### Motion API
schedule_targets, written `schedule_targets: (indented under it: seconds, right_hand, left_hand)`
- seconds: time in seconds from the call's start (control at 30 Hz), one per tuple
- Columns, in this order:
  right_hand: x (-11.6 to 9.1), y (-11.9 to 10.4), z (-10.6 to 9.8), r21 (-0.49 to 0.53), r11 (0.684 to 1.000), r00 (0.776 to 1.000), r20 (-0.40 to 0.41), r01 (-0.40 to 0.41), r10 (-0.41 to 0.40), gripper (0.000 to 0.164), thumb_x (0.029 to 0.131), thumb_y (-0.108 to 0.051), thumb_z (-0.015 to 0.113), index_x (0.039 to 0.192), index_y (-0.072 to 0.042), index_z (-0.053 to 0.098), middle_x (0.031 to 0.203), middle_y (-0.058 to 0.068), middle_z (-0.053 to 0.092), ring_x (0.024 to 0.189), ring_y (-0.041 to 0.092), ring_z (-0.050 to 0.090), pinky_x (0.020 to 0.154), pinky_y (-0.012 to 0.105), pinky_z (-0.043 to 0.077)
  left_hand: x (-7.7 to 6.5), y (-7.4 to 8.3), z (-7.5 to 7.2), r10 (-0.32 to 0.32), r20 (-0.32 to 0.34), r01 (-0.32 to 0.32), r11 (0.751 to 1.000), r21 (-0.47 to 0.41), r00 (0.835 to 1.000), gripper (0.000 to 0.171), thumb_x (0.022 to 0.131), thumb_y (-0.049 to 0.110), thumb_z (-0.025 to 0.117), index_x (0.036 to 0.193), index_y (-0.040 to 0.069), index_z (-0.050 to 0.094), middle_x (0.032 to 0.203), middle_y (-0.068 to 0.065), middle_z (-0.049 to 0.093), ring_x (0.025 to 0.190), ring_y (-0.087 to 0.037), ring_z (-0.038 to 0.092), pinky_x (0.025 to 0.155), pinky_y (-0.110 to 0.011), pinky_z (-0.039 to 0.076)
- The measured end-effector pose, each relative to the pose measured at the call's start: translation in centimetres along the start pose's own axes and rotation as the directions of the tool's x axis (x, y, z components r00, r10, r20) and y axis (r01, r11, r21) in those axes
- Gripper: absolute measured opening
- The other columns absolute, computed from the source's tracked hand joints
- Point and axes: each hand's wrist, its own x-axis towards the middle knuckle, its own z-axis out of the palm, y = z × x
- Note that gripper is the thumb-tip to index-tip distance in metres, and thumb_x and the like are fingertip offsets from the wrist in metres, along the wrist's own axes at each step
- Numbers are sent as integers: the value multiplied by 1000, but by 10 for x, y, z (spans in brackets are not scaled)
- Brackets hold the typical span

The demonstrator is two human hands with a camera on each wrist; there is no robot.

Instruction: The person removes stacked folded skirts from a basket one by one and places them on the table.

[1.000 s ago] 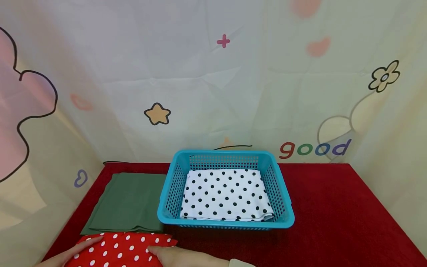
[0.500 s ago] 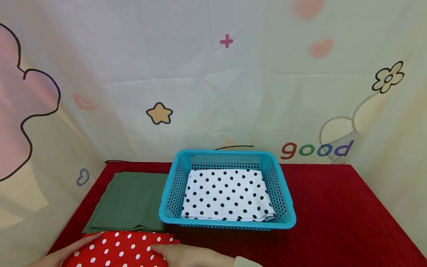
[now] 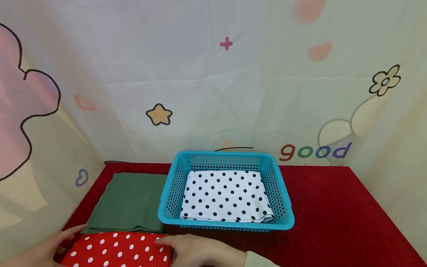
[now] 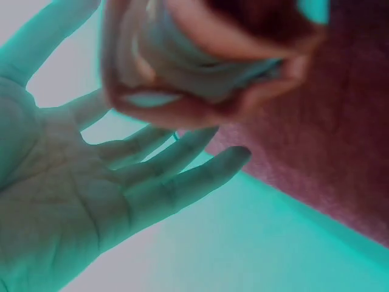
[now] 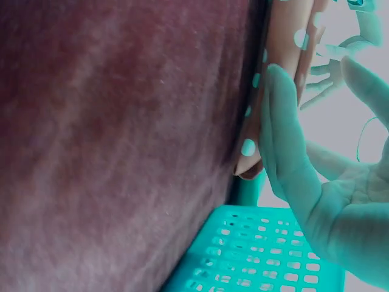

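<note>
A folded red cloth with white dots (image 3: 116, 250) lies at the bottom of the head view, cut off by the frame edge. By its left side is my left hand (image 3: 46, 246); in the left wrist view its fingers (image 4: 158, 164) are spread and the palm holds nothing, with the cloth's folded layers (image 4: 206, 112) close beyond. My right hand (image 3: 200, 248) is at the cloth's right side. In the right wrist view its straight fingers (image 5: 285, 128) lie against the edge of the dotted cloth (image 5: 289, 30), thumb held apart.
A folded green cloth (image 3: 130, 200) lies just behind the red one. To its right stands a blue plastic basket (image 3: 227, 224) holding a folded white cloth with black dots (image 3: 227, 194). Dark red fabric covers the table (image 3: 330, 215); a printed curtain (image 3: 213, 92) hangs behind.
My left hand has come off the top of the red cloth to its left side. My right hand has shifted slightly rightward to the cloth's right edge.
</note>
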Motion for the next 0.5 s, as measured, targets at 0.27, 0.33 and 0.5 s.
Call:
schedule_targets:
  seconds: [0.27,0.33,0.5]
  right_hand:
    - [-16,-9,-8,29,999,999,24,43,-44,64,89,-19,76,149,-22,54,93,-4,66,88,6,63,73,23,61]
    - [-22,-13,-11,48,997,997,40,65,-67,62,92,-19,74,150,-22,54,91,-4,67,87,5,63,72,21,60]
    - [-37,-24,-20,100,989,994,23,106,-108,54,94,-17,74,145,-24,58,85,-3,70,75,7,66,65,24,60]
  left_hand:
    - [1,26,1,-46,-163,70,987,144,986,101,86,17,83,156,-11,16,137,-38,39,118,-57,42,71,-40,66]
    - [3,39,1,-59,-166,80,990,120,984,101,87,17,82,158,-9,15,138,-36,42,119,-55,44,71,-40,66]
    - [12,75,6,-27,-224,78,972,221,974,100,87,24,83,162,3,21,143,-31,45,122,-48,51,78,-48,64]
